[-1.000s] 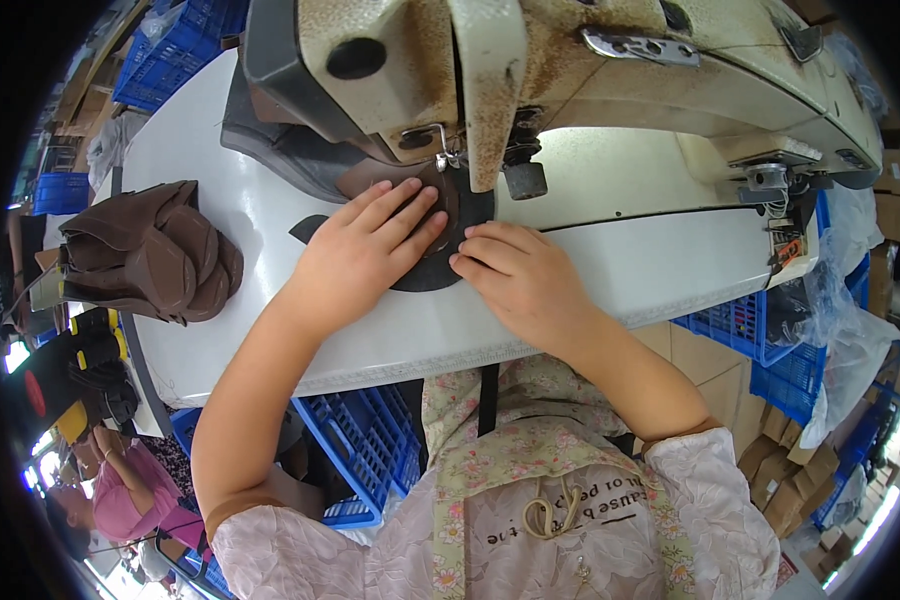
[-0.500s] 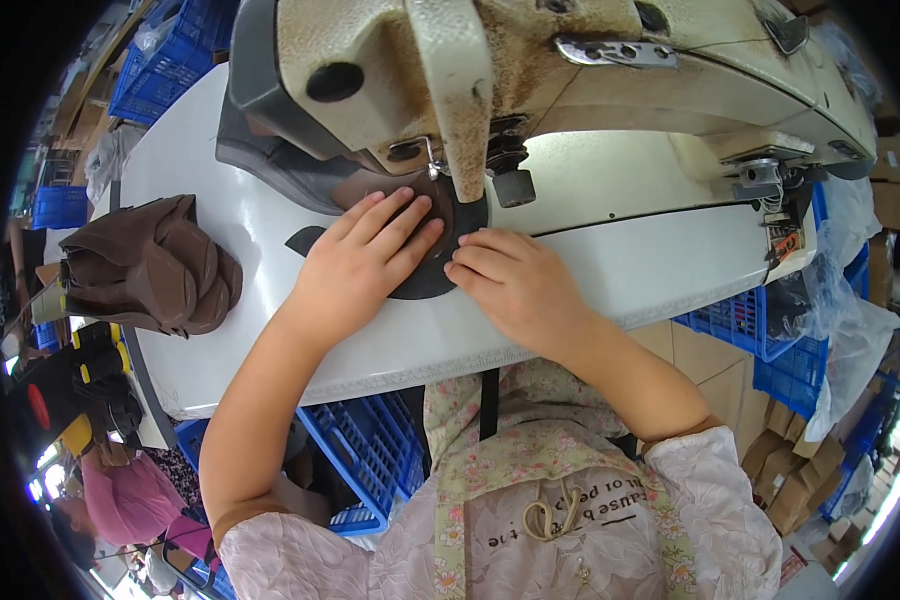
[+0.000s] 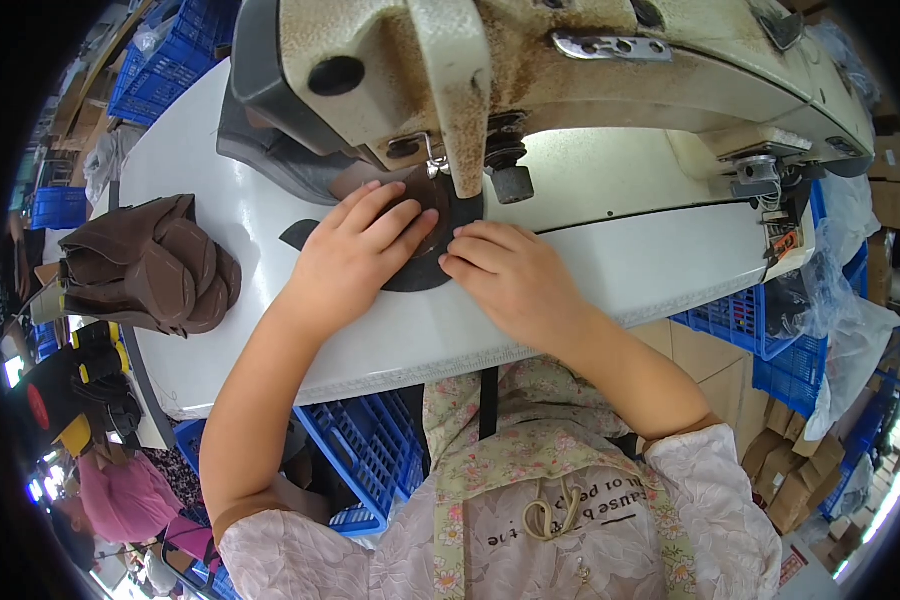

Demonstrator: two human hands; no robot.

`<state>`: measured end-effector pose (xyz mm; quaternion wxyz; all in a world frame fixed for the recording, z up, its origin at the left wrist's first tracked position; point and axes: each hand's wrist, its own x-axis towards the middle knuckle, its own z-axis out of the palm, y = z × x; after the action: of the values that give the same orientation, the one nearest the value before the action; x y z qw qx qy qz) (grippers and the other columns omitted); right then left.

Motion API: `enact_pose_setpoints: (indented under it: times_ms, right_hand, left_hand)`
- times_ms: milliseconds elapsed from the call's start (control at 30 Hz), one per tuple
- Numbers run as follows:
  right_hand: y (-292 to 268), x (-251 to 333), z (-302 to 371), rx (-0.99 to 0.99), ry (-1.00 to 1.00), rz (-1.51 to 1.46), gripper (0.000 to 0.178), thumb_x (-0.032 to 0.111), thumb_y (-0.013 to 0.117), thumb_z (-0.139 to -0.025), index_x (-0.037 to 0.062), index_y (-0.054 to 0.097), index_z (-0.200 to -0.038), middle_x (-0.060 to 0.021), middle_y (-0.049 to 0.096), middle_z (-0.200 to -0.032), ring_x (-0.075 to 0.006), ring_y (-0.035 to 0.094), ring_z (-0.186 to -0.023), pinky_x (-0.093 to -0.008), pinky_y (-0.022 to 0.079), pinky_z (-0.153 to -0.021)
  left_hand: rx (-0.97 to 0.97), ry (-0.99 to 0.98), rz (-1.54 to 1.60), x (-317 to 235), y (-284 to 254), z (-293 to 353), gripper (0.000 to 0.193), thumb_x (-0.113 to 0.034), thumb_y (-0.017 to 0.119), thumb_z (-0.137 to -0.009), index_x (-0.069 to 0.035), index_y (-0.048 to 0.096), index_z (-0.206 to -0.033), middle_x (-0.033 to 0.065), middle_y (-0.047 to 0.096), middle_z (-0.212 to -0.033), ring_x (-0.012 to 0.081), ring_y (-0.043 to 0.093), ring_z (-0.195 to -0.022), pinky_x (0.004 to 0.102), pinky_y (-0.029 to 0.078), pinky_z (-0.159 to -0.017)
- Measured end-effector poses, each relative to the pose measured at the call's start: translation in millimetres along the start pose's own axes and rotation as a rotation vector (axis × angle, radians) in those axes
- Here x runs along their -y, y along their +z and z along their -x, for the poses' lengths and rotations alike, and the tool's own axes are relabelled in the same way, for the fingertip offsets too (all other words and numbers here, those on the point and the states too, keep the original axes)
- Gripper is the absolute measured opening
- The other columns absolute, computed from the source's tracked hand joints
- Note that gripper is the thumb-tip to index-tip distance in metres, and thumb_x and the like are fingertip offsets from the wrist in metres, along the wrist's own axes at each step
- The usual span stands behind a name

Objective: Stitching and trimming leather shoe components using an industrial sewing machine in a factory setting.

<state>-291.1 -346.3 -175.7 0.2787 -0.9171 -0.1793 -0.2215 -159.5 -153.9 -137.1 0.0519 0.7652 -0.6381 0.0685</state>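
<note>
A dark shoe upper piece [image 3: 422, 274], black along its edge with brown on top, lies under the head of a sewing machine [image 3: 390, 60]. Flat on its brown part rests my left hand [image 3: 358, 250], fingers slightly bent and apart, just in front of the needle area. My right hand [image 3: 515, 275] has its fingertips and thumb together at the piece's right edge. Beyond my left hand, a grey-black part [image 3: 275, 155] spreads out over the table and runs under the machine head. The needle tip and the spot beneath it are hidden.
A stack of brown shoe uppers [image 3: 150, 265] sits at the left of the white table [image 3: 390, 350]. Blue crates [image 3: 365, 455] stand below the table's front edge and at the right. A person in pink [image 3: 135, 500] is at the lower left.
The shoe upper piece has shifted slightly left and turned a little under the machine. My left hand's fingers have drawn in more bent, and my right hand has moved slightly left with the edge.
</note>
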Motion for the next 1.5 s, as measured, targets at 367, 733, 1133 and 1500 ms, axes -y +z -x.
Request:
enact_pose_setpoints:
  times_ms: [367,733,1133,1500]
  right_hand:
    - [5.2,-6.4,-14.3,0.015,0.001,0.079,0.019,0.013,0.062,-0.08,0.0036,0.07,-0.096,-0.0052,0.065,-0.102,-0.0231,0.061,-0.105,-0.0366,0.052,-0.087]
    - [7.0,-16.7,-16.0,0.062,0.084,0.072,0.02,0.013,0.064,-0.08,0.0077,0.072,-0.098,-0.0026,0.066,-0.102,-0.0229,0.063,-0.094,-0.0366,0.054,-0.083]
    - [-2.5,-16.2,-20.1,0.042,0.124,-0.003,0.021,0.009,0.066,-0.079,0.0049,0.072,-0.099,-0.0048,0.065,-0.102,-0.0254,0.062,-0.1,-0.0392,0.054,-0.081]
    - [-11.7,-24.2,-23.4,0.028,0.072,0.088,0.021,0.011,0.064,-0.08,0.0052,0.071,-0.098,-0.0062,0.065,-0.106,-0.0254,0.059,-0.109,-0.0439,0.045,-0.094]
  left_hand:
    - [-0.031,-0.022,-0.035,13.5,2.2,-5.7,0.05,-0.01,0.058,-0.076,-0.009,0.065,-0.126,0.0047,0.064,-0.121,0.024,0.056,-0.124,0.041,0.046,-0.105]
    - [-0.04,-0.022,0.01,21.1,3.3,-8.6,0.047,-0.005,0.059,-0.076,-0.009,0.064,-0.122,0.0068,0.067,-0.119,0.0251,0.06,-0.118,0.0397,0.048,-0.099]
    - [-0.047,-0.021,0.04,20.2,3.8,-7.8,0.05,-0.001,0.061,-0.07,-0.008,0.067,-0.119,0.0047,0.069,-0.118,0.0237,0.063,-0.111,0.0384,0.05,-0.092]
    - [-0.064,-0.15,0.02,9.3,8.8,-11.8,0.046,0.001,0.063,-0.073,-0.011,0.069,-0.117,0.0069,0.066,-0.122,0.0263,0.064,-0.108,0.039,0.052,-0.088]
